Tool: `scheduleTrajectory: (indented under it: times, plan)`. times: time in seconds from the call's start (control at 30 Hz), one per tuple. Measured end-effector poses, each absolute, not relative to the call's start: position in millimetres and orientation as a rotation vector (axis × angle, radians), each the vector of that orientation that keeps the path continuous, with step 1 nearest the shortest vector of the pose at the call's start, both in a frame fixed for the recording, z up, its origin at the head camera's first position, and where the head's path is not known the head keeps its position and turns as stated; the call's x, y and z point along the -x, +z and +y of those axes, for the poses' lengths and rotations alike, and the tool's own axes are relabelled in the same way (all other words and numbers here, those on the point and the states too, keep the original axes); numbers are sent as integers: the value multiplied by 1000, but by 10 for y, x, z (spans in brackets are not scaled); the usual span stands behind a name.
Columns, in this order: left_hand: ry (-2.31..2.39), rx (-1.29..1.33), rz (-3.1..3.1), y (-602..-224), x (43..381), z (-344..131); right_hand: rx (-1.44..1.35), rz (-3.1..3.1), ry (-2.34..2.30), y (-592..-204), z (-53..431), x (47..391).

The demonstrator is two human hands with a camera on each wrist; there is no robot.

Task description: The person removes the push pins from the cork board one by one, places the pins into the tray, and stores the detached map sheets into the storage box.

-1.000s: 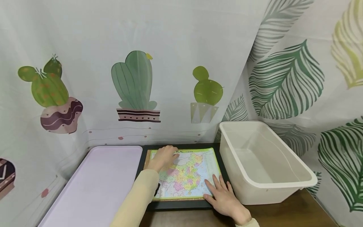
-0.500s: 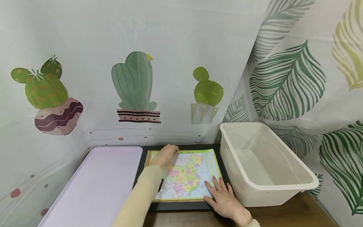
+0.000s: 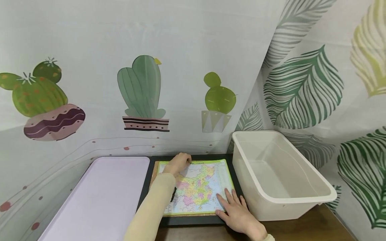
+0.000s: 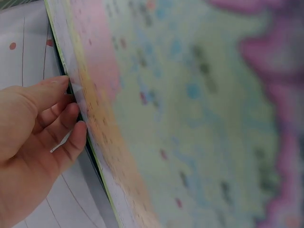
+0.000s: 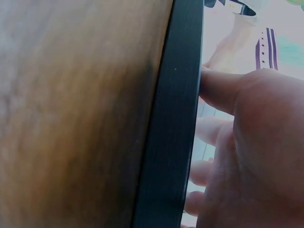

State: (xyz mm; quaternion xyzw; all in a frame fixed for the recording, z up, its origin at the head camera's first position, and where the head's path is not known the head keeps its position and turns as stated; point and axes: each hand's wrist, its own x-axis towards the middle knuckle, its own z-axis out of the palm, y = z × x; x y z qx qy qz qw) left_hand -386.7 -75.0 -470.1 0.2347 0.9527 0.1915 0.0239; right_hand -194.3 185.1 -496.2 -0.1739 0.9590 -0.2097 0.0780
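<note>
A colourful map sheet (image 3: 196,192) with a green border lies on a brown board inside a black frame (image 3: 193,221). My left hand (image 3: 179,163) reaches across it to the top edge, fingers bent. In the left wrist view, thumb and fingertips pinch at the map's edge, beside the dark frame. My right hand (image 3: 238,214) rests with spread fingers over the lower right corner of the map and frame. The right wrist view shows this hand's thumb (image 5: 218,88) against the black frame's edge, the other fingers extending beyond it.
A lilac tray (image 3: 99,201) lies to the left of the frame. On the right, a deep white plastic bin (image 3: 284,201) stands close beside the frame and my right hand. Behind everything hangs a curtain (image 3: 181,83) printed with cacti and leaves. Brown tabletop (image 3: 307,227) shows in front.
My left hand's fingers have bent more, closing on the map's top edge after lying more outstretched there. My right hand has stayed at the lower right corner.
</note>
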Motion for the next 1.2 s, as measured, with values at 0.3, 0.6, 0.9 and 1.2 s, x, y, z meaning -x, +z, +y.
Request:
scheduleTrajectory:
  times: [0.3,0.6,0.9,1.2]
  plan:
    - [596,-729,2918,-4700,3926,-729,519,2867,-632,-4958,1854,1949]
    - [595,-737,2923,-4750,3971,-743,527,2847,-653,-4978,1841,1964]
    - [602,-734,2917,-4723,3986,-719,505,2835,-655,-4983,1847,1969]
    - [599,-621,2861,-4673,3973,-692,493,2824,-662,-4963,1830,1966]
